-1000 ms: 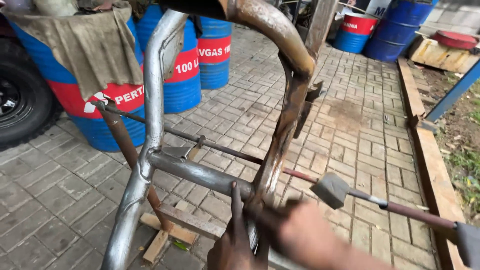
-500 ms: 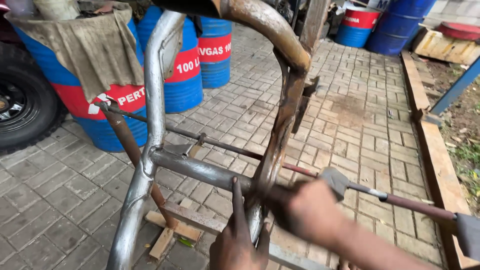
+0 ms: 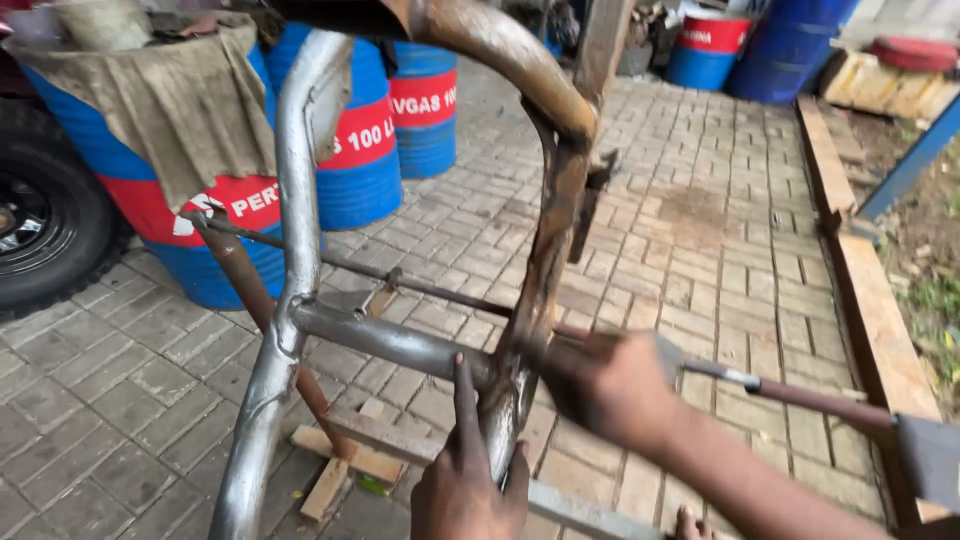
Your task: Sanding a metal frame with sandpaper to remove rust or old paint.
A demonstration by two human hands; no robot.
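Gripping the rusty, bent steel tube frame [image 3: 545, 250] at its lower joint, your left hand [image 3: 470, 485] comes up from below with the forefinger stretched straight up along the grey cross tube [image 3: 390, 340] and the remaining fingers wrapped against the upright. Your right hand [image 3: 610, 385] is closed around a dark tool with a grey metal head [image 3: 668, 352], pressed against the same joint; its motion blur hides the exact finger placement. The frame stands upright on the grey brick paving [image 3: 700, 230], its silver-grey curved tube [image 3: 295, 200] rising on the left. A thin rusty rod [image 3: 800, 392] runs across behind the joint to the right. Offcuts of pale wood [image 3: 345, 465] lie under the frame's foot. Blue and red steel drums [image 3: 370, 150] stand behind, one draped with a dirty beige cloth [image 3: 170, 110], beside a black tyre [image 3: 40, 220].
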